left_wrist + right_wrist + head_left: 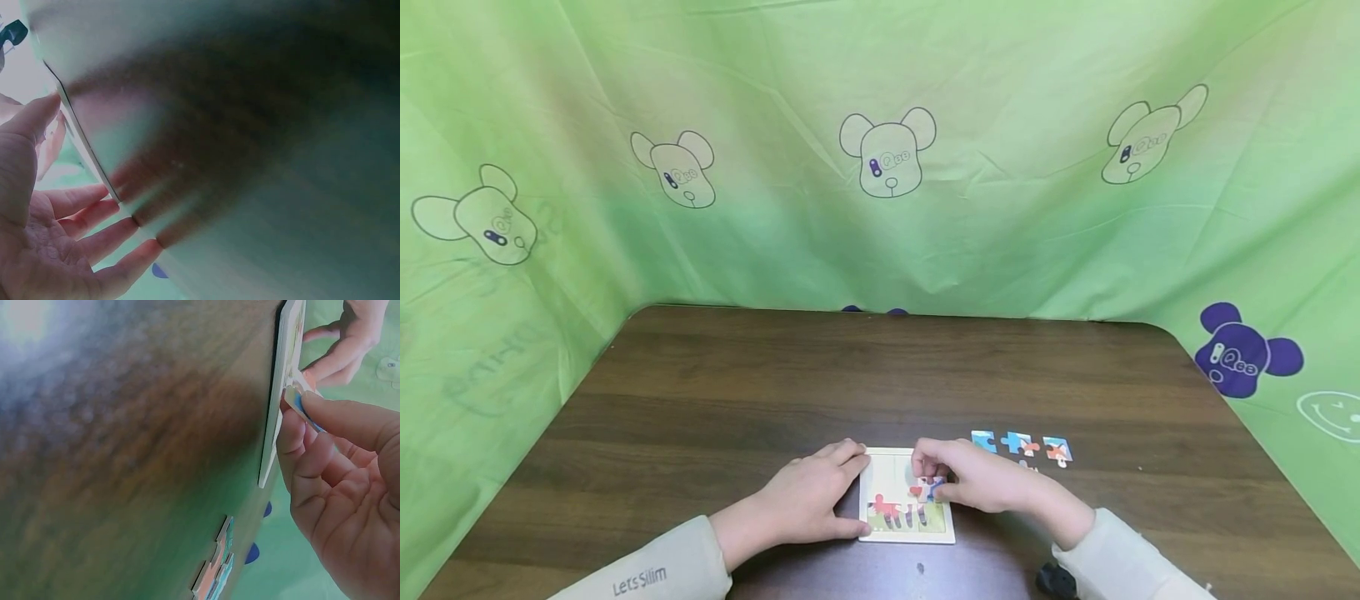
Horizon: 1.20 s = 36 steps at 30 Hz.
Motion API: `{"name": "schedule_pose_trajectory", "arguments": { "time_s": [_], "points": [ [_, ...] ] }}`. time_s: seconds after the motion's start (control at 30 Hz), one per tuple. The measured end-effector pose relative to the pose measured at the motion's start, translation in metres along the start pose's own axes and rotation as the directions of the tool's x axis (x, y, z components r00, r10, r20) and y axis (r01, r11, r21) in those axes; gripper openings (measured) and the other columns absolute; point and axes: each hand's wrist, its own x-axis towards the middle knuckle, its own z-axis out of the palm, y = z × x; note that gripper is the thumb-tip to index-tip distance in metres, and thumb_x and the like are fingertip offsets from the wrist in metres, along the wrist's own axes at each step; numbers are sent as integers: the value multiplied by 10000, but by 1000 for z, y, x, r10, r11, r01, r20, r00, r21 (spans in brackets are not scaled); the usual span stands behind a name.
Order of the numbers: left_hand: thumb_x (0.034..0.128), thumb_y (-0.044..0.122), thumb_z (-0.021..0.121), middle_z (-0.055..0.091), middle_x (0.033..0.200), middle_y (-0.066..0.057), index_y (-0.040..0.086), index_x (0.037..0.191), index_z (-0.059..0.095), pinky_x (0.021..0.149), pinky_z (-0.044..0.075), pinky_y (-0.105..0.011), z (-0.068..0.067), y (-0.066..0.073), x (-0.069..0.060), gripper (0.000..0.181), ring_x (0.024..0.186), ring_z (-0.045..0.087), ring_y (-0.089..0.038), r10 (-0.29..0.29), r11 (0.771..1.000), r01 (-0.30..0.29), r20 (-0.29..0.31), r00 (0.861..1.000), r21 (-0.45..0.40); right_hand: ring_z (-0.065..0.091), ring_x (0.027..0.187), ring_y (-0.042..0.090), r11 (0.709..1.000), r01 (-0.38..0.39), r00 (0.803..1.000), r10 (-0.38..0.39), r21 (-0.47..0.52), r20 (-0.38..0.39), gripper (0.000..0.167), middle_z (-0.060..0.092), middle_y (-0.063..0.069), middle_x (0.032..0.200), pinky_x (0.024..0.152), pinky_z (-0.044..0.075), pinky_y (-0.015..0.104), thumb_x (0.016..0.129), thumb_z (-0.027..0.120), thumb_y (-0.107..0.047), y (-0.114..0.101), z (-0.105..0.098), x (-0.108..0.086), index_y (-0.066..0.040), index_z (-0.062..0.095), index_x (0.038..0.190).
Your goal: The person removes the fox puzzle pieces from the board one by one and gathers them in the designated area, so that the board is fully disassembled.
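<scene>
A square puzzle tray [951, 533] with a pale rim lies near the table's front edge, its lower part filled with pieces showing red shapes and green grass. My left hand [808, 500] rests at the tray's left side, thumb and fingertips touching the rim; in the left wrist view, that hand [62, 231] has its fingers spread along the tray's edge [87, 147]. Over the tray's right half, my right hand [973, 475] pinches a jigsaw piece [929, 489] with blue and red on it. The right wrist view shows this piece [300, 407] tilted between thumb and fingers.
Several loose jigsaw pieces [1019, 442] lie on the brown table [775, 383] behind and right of the tray, one partly hidden by my right hand. A small black object [1056, 581] is beside the right sleeve. Green printed cloth [775, 233] hangs around the table.
</scene>
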Motion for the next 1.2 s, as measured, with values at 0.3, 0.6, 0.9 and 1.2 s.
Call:
{"name": "schedule_pose_trajectory", "arguments": {
  "time_s": [0.3,0.6,0.9,1.2],
  "points": [
    [796,596,723,525,1413,-25,76,1388,548,866,567,-410,-1,1,0,807,1301,532,-205,-8,1000,8,9,1000,-7,555,827,2,998,21,1000,-20,52,-11,233,634,-15,880,771,506,220,878,673,41,2,-3,-6,-139,568,983],
    [801,602,718,522,1417,-24,77,1394,544,850,571,-409,-1,1,0,811,1303,530,-199,-7,1000,7,10,1000,0,519,793,-11,999,8,999,-6,50,-36,214,578,-86,848,730,470,202,871,697,-14,3,-6,-12,-159,576,970],
    [795,602,723,527,1406,-18,76,1384,553,845,572,-407,1,0,0,807,1300,535,-201,2,1000,-2,-7,1000,6,523,827,5,998,24,998,-21,51,-59,240,584,-69,891,726,476,206,862,677,31,8,-9,-21,-148,577,986],
    [801,606,715,525,1409,-22,68,1388,550,855,571,-408,1,0,0,814,1307,532,-200,2,1000,-2,-2,1000,7,528,808,0,997,33,995,-27,69,-96,234,590,-41,870,693,479,203,870,667,37,13,-13,-32,-145,581,989]
  ]
}}
